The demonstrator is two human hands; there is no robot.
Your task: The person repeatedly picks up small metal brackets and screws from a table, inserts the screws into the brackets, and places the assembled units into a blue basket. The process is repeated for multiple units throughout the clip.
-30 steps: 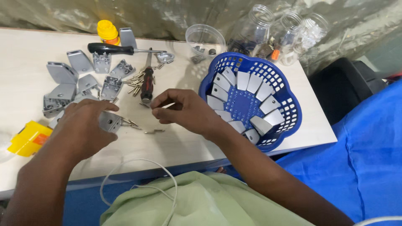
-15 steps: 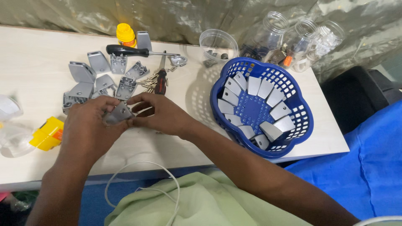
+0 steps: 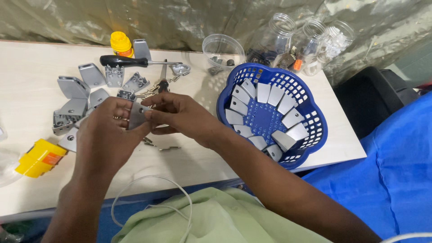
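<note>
My left hand [image 3: 105,135] and my right hand [image 3: 177,114] meet over the middle of the pale table [image 3: 27,99]. Between them they hold one small grey metal bracket [image 3: 136,113] with a hole in its face. The left fingers wrap its left side, while the right thumb and fingers pinch its right edge. Several more grey brackets [image 3: 76,96] lie scattered just beyond the left hand. Loose screws [image 3: 167,148] lie on the table under the hands.
A blue plastic basket [image 3: 315,130] holding several grey brackets stands to the right. A black-handled screwdriver [image 3: 130,61], a yellow-capped bottle [image 3: 120,43], a clear cup [image 3: 221,49] and clear jars [image 3: 310,42] line the back. A yellow box [image 3: 39,157] sits front left.
Both hands have risen slightly toward the table's middle and closed together on the grey bracket. The right hand now pinches its edge.
</note>
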